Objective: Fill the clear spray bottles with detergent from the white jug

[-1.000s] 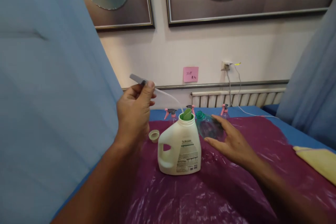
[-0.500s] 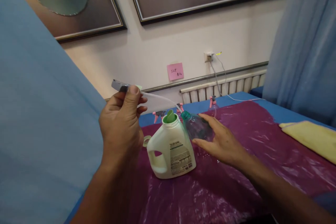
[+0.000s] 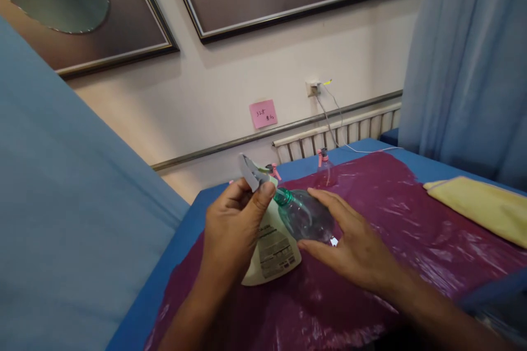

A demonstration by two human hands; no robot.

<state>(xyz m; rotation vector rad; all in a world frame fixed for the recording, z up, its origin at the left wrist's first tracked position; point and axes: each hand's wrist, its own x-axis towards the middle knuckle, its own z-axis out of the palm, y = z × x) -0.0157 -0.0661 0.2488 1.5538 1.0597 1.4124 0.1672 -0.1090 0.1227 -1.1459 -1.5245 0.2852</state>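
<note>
My left hand (image 3: 242,219) is closed on a grey and pale green spray head (image 3: 256,173), held at the mouth of a spray bottle. Its tube runs down inside the clear bottle (image 3: 308,216), whose neck is green. The bottle lies tilted in my right hand (image 3: 349,230), with thumb and fingers gripping its lower end. Behind my left hand stands a pale detergent jug (image 3: 278,252) with a printed label, its upper part mostly hidden by the hand and the spray head.
A purple plastic sheet (image 3: 370,203) covers much of the blue table (image 3: 164,279). Spray bottles with pink heads, one a clear bottle (image 3: 325,170), stand at the back. A folded yellow cloth (image 3: 477,208) lies at right. Blue curtains (image 3: 465,66) hang on both sides; a cable (image 3: 354,145) runs from the wall socket.
My left hand has moved right and down with the spray head, bringing it to the bottle's mouth. The tube has slid into the bottle. The view has shifted slightly.
</note>
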